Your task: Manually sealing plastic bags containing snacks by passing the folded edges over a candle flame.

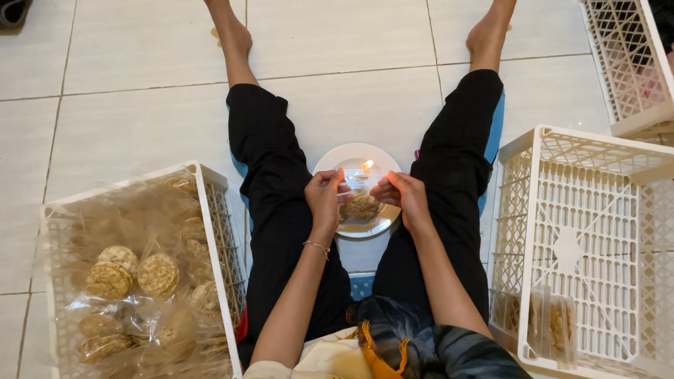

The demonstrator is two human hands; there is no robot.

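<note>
Head view: the left hand point(324, 196) and right hand point(401, 194) each pinch an edge of a clear plastic packet holding a round brown cracker point(361, 207), held just beside a small candle flame point(367, 166) on a round white plate point(353, 158) beyond the hands. Left of them stands a white lattice crate lined with plastic and full of crackers point(140, 276); right, a nearly empty white lattice crate point(592, 246). Held too near the flame, the film could melt through or singe fingertips.

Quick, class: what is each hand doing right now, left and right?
Left hand: fingers pinched shut on the clear plastic packet of round brown crackers.
Right hand: pinched shut on the same packet, beside the small candle flame.
</note>
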